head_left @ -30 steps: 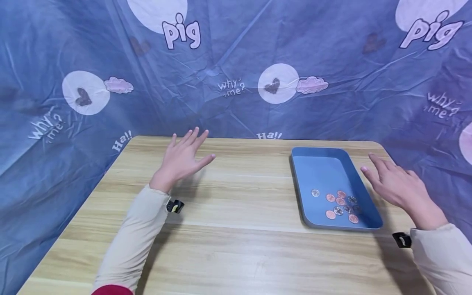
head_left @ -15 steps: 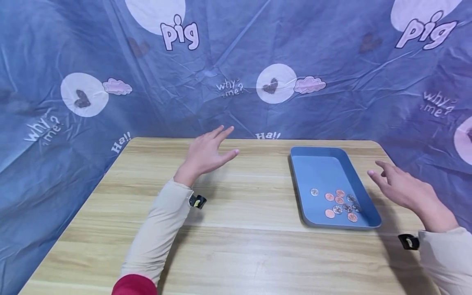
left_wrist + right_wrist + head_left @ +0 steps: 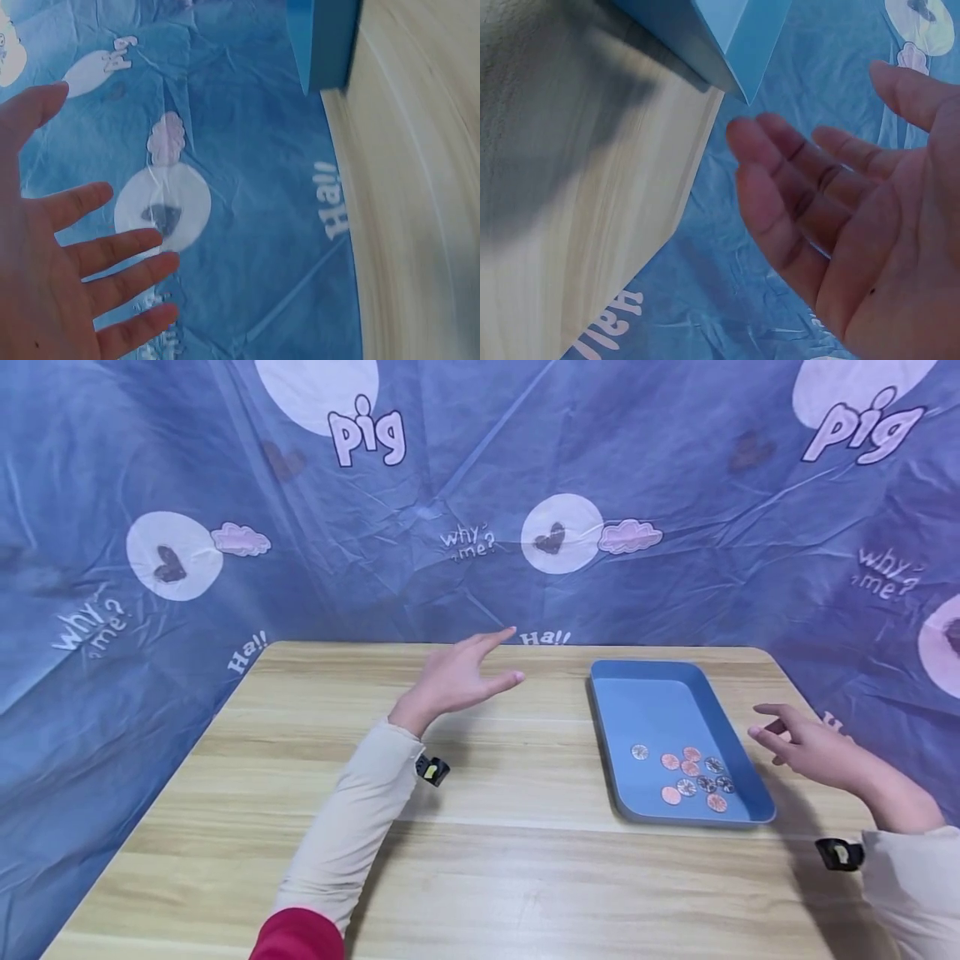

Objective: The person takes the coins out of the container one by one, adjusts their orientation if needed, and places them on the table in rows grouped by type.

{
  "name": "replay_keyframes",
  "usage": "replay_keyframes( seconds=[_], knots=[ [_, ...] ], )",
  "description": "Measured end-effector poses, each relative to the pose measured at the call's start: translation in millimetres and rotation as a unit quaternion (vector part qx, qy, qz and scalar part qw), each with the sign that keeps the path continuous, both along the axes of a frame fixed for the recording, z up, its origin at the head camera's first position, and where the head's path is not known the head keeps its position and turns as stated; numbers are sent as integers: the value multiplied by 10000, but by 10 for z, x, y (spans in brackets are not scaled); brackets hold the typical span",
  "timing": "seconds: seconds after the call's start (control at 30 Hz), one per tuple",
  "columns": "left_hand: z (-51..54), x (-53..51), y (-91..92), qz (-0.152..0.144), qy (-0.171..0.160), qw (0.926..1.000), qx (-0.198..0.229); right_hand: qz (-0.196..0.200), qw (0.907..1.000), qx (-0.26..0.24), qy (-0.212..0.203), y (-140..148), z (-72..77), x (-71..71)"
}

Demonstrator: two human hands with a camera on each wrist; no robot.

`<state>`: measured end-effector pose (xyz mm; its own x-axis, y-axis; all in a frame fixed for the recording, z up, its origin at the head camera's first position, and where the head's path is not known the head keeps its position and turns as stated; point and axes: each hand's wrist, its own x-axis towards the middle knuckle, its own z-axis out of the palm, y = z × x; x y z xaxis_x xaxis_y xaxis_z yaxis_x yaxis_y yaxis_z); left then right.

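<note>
A blue tray (image 3: 652,714) lies at the right of the table, with several copper and silver coins (image 3: 690,767) in its nearer half. The left hand (image 3: 452,679) hovers over the table to the left of the tray, fingers extended, thumb apart, holding nothing; in the left wrist view the same hand (image 3: 67,262) shows spread fingers. Just off the tray's right side is the right hand (image 3: 825,750), raised above the table and holding nothing. Its fingers bend loosely, and the right wrist view shows this hand (image 3: 877,217) below a corner of the tray (image 3: 757,45).
The wooden table (image 3: 480,877) reaches back to a blue printed cloth (image 3: 450,460) that hangs behind it and along both sides. Each wrist carries a small black device, one on the left wrist (image 3: 432,769) and one on the right wrist (image 3: 840,854).
The left hand has travelled rightward across the table, closer to the tray. The right hand has shifted slightly right and nearer the person, its fingers bending more. Tray and coins look unmoved.
</note>
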<state>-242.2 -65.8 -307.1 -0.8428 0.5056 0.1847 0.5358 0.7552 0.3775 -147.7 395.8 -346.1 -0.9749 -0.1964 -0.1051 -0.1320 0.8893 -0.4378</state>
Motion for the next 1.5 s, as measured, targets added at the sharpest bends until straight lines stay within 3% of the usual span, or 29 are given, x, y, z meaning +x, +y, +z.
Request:
replay_keyframes(
  seconds=[0.2, 0.37, 0.9, 1.23, 1.5],
  knots=[
    [-3, 38, 144, -442, -679, 9946, 641, 65, 9989, -402, -246, -13, -32, 30],
    [-16, 59, 280, -727, -1032, 9880, 886, 117, 9969, -623, -467, -17, -51, 27],
    [-102, 119, 705, -1204, -1173, 9804, 1026, 134, 9928, -901, -776, -75, -128, -27],
    [-191, 147, 938, -1482, -1427, 9725, 1096, 50, 9955, -711, -620, -62, -156, -32],
    [-291, 179, 1100, -1615, -1596, 9692, 951, 34, 9943, -874, -611, -28, -210, -12]
  ],
)
